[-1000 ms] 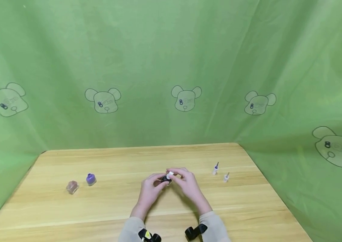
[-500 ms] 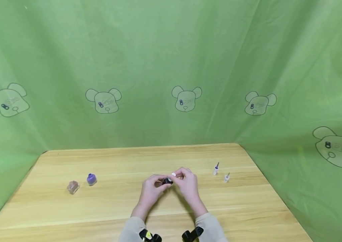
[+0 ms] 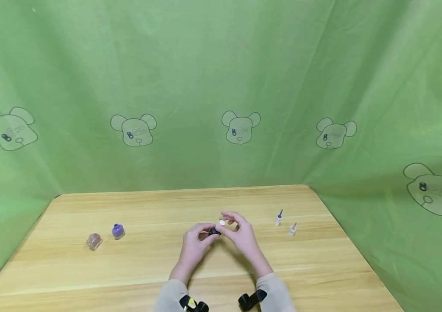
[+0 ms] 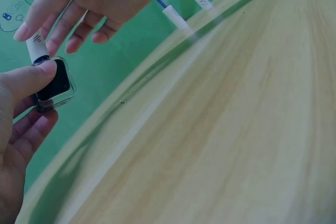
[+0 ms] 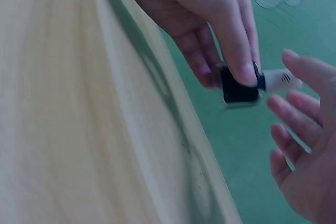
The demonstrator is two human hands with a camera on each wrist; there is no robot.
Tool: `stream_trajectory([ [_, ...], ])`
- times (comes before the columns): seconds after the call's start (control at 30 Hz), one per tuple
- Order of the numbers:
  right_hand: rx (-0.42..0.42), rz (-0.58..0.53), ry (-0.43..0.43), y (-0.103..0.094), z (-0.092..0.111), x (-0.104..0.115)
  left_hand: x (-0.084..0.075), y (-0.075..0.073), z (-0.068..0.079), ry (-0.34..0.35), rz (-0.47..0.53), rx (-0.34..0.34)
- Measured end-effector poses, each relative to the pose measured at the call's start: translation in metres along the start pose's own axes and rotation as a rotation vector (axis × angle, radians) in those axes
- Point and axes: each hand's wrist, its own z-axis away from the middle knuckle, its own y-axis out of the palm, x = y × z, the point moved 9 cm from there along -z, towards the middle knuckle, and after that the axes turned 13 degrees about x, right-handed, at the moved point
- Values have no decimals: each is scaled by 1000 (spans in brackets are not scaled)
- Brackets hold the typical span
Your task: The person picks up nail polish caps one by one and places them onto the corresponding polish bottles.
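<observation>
My left hand (image 3: pixel 194 248) pinches a small square nail polish bottle (image 4: pixel 60 80) of black polish between thumb and fingers, held up over the table. Its white cap (image 4: pixel 37 46), with dark slanted marks, sits on the bottle's neck. Around that cap is my right hand (image 3: pixel 243 237), its thumb close to one side and the fingers spread loosely. In the right wrist view, a gap shows between the right fingertips (image 5: pixel 275 102) and the cap.
On the left of the wooden table (image 3: pixel 146 268) stand a purple nail polish bottle (image 3: pixel 118 232) and a clear pinkish bottle (image 3: pixel 94 242), both uncapped. To the right, two white brush caps (image 3: pixel 278 219) (image 3: pixel 293 229) stand brush up. A green curtain (image 3: pixel 189 169) surrounds the table.
My right fingers were round the white cap, turned with it half a second ago, and are now spread away from it. The left hand keeps its hold on the bottle.
</observation>
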Motion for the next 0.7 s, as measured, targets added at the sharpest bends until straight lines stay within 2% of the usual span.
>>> stream_trajectory([
  [0.13, 125, -39, -9, 3, -1, -2, -2, 1, 0, -19, 1, -12],
  [0.23, 194, -40, -5, 6, -1, -3, -11, 1, 0, -19, -9, -8],
  [0.37, 225, -27, 6, 9, -1, -2, -29, -2, 3, -16, -9, 11],
  [0.43, 216, -25, 10, 8, -1, -3, -32, -2, 3, -13, -6, 17],
  [0.5, 205, -26, 7, 7, -1, -5, -29, -2, 2, -17, -8, 15],
  [0.7, 170, -38, 10, 4, -1, -7, -5, 2, 0, -36, -10, -1],
])
